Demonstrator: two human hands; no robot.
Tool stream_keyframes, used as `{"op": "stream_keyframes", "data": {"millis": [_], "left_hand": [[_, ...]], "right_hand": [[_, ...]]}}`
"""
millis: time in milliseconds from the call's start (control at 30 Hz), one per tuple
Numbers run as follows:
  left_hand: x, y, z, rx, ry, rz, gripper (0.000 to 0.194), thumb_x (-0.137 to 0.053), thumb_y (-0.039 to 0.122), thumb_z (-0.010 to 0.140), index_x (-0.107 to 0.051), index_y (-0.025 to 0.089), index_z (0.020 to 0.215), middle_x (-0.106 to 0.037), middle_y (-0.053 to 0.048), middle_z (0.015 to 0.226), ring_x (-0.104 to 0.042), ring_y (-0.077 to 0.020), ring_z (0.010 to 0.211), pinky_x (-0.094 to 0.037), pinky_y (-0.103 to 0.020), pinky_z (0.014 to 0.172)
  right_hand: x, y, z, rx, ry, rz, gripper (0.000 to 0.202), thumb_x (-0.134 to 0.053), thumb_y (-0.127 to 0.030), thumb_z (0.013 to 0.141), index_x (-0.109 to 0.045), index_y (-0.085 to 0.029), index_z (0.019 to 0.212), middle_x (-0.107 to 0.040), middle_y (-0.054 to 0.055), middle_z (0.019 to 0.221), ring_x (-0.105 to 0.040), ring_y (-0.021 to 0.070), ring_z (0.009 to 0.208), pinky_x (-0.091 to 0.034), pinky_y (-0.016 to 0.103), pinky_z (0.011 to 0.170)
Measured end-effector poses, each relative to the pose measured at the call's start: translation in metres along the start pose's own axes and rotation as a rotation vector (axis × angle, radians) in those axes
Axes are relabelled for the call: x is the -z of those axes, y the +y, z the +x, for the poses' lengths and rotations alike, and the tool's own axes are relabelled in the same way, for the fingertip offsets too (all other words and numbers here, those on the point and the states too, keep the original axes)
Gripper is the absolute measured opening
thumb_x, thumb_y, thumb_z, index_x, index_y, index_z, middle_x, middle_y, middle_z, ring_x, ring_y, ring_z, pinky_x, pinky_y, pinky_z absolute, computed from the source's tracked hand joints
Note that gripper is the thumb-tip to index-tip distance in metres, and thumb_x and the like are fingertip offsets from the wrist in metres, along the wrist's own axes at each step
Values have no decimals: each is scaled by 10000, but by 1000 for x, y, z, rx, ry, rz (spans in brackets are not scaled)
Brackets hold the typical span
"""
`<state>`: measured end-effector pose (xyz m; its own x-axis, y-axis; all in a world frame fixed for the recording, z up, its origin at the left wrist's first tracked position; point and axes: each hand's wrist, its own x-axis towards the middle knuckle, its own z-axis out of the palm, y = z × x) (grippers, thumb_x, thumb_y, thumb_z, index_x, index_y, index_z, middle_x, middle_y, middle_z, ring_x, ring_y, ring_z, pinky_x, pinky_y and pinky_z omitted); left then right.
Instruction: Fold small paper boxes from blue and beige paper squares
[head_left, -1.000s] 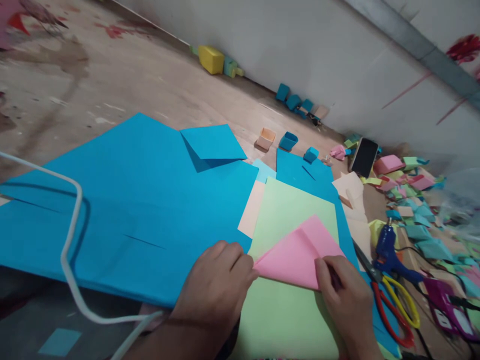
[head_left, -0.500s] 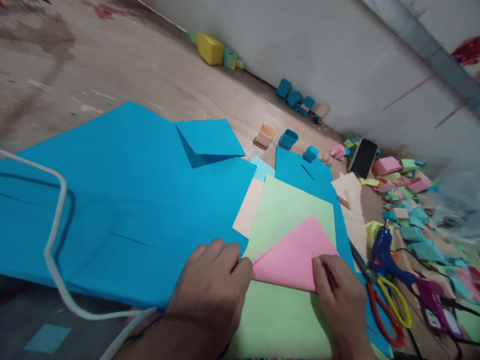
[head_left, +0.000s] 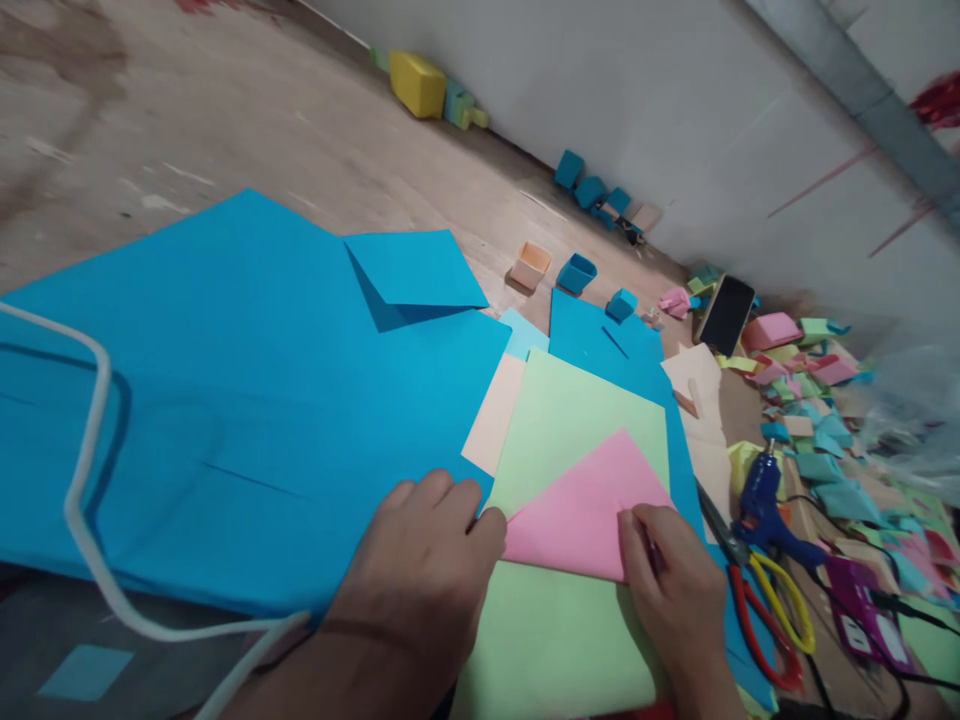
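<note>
A folded pink paper [head_left: 574, 510] lies over light green sheets [head_left: 551, 640], its peak pointing away from me. My left hand [head_left: 427, 560] is closed, pinching the pink paper's left corner between thumb and finger. On the right, my right hand [head_left: 671, 580] pinches the lower right part of the same paper, fingers curled. The fold runs between the two hands along the near edge. Beneath and beside the green sheets are blue paper [head_left: 262, 400] and a pale peach piece [head_left: 495, 415].
Scissors [head_left: 750, 580], a blue glue gun [head_left: 765, 510] and a purple device [head_left: 862, 610] with cables lie at the right. Behind them are a phone [head_left: 726, 315] and many small paper pieces. A white cable [head_left: 90, 480] crosses the left side. Small paper boxes [head_left: 531, 266] stand farther back.
The view has shifted slightly. Both hands still hold the pink paper; my right hand has moved very slightly left along with it.
</note>
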<state>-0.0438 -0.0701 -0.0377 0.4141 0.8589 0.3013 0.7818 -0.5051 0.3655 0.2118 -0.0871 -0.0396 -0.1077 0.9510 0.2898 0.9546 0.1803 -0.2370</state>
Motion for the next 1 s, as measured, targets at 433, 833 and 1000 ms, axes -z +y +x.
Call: {"op": "stream_keyframes", "data": {"millis": [433,833,1000], "left_hand": [[0,3,0,4,-30,104,238,-487,25,778,-495,224,647,-485,-49,641,-359,-221,614,-192,-371,581],[-12,5,6,-23,58,-39,234,-484,10,755,-582,222,762,-459,-40,668,-366,-216,652,-193,-347,580],[-15,5,7,-102,62,-64,209,-495,58,788,-616,222,748,-430,-43,631,-336,-213,612,-138,-346,562]], "right_hand": [[-2,3,-1,5,-34,-47,170,-514,-253,945,-563,-198,792,-529,1,681,-461,127,610,-344,277,622],[-3,2,-1,84,17,-46,235,-540,-225,939,-652,-181,1140,-587,19,724,-523,120,610,-399,252,602],[-4,4,-5,150,16,-114,339,-546,-154,927,-630,-187,1253,-523,3,672,-486,114,590,-388,258,606]]}}
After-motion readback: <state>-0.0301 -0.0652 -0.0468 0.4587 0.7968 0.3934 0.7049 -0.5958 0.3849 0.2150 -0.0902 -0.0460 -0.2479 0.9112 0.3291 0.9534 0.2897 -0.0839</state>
